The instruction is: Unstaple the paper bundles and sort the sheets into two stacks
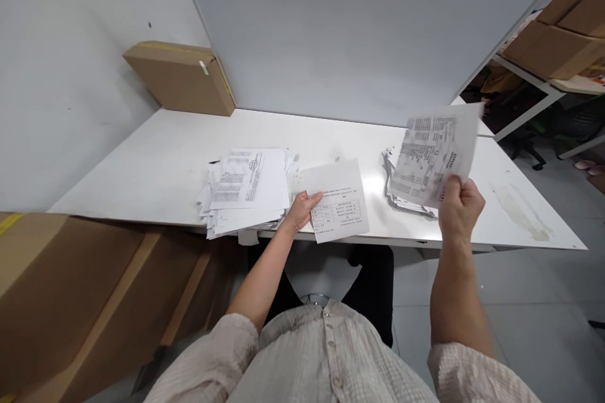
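My left hand (pixel 302 211) grips a printed sheet of paper (pixel 338 204) by its left edge, thumb on top, over the middle of the white table. Raised above the right part of the table, my right hand (pixel 459 204) pinches another printed sheet (pixel 435 148) at its lower edge; that sheet is slightly blurred. Below and behind it lies a stack of papers (pixel 411 206), partly covered by the raised sheet. An uneven pile of printed sheets (pixel 246 189) rests to the left of my left hand, the top one bearing a dark round stamp.
A closed cardboard box (pixel 182 82) stands at the table's back left corner. Large cardboard boxes (pixel 85 289) fill the floor at the front left. The white table (pixel 142 170) meets a grey panel (pixel 354 31) behind. More boxes (pixel 553 47) sit on another desk at the right.
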`<state>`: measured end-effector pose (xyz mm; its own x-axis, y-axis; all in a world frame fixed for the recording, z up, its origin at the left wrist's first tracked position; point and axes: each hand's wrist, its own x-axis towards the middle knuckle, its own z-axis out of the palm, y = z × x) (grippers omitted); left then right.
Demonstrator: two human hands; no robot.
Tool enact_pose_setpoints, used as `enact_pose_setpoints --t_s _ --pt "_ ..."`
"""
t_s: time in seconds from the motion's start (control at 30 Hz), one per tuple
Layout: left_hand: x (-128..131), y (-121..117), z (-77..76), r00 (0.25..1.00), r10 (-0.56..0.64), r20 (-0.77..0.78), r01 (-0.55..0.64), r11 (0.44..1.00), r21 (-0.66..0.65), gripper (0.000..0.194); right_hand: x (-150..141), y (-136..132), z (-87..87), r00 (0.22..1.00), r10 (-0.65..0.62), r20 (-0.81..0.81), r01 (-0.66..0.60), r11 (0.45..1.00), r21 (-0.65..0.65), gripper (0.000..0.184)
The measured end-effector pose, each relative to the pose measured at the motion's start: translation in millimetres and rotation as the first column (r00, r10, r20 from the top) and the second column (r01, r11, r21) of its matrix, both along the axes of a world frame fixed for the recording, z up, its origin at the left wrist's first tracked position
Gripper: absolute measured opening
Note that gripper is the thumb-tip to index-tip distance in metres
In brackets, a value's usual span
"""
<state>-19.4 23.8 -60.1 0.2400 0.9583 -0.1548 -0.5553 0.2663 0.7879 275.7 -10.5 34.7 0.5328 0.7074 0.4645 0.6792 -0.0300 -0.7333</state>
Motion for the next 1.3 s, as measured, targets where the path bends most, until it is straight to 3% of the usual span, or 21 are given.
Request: enact_pose_setpoints --t_s 0.1,0.23,0.4,0.63,1.3 --pt "0.2 -0.4 0.0 1.000 -0.019 0.001 0.019 1.000 -0.012 0.047 -27.6 -11.5 -10.0 0.933 0.208 -0.295 -0.213 0.977 0.015 0.036" --pt "1.7 -0.7 -1.0 1.000 -0.002 -0.014 0.001 0.999 -0.037 0.048 -63.6 -17.1 -41.3 0.944 0.291 -0.154 -0.321 0.918 -0.232 0.033" --pt "5.0 1.1 -4.9 0.999 0.053 -0.012 -0.054 0.998 -0.017 0.052 -89.1 -21.4 -63.7 0.945 0.322 -0.051 -0.320 0.888 -0.330 0.031" --pt "6.1 3.0 -11.9 0.998 0.052 -0.036 -0.051 0.998 0.026 0.054 -104.8 -23.5 -69.8 0.916 0.393 -0.083 -0.394 0.842 -0.369 0.030" --pt "1.2 4.9 -22.9 0.976 0.034 -0.215 -0.013 0.995 0.099 0.055 -102.6 -20.2 -79.7 0.889 0.441 -0.121 -0.445 0.773 -0.452 0.031"
